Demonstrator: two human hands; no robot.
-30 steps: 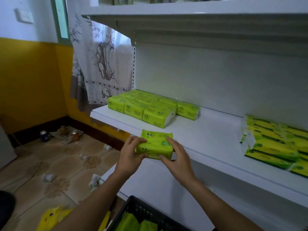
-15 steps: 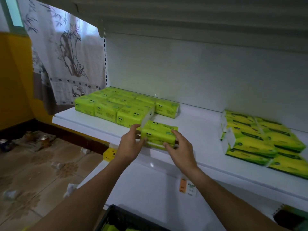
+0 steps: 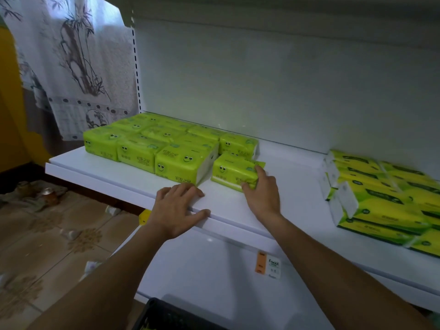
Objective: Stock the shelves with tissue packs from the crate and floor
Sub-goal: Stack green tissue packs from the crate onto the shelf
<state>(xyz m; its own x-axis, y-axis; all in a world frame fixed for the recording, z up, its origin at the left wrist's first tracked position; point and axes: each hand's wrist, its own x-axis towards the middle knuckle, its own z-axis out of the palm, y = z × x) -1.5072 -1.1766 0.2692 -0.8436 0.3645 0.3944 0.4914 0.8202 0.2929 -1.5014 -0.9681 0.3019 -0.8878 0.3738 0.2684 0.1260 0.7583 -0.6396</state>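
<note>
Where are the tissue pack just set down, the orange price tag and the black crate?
tissue pack [image 3: 229, 171], head view, green front face.
orange price tag [image 3: 260, 262], head view, orange half.
black crate [image 3: 162, 314], head view, top rim.

**Packs left and right, hands at the front edge**

On the shelf, a block of tissue packs sits at the left end, rows running back to the rear panel. Just right of it, the single pack lies on the shelf, with the right hand on its right end. The left hand rests flat on the shelf's front edge, before the block. Well apart to the right lies a second stack. Below, the crate is at the bottom edge, floor to the left.
</note>
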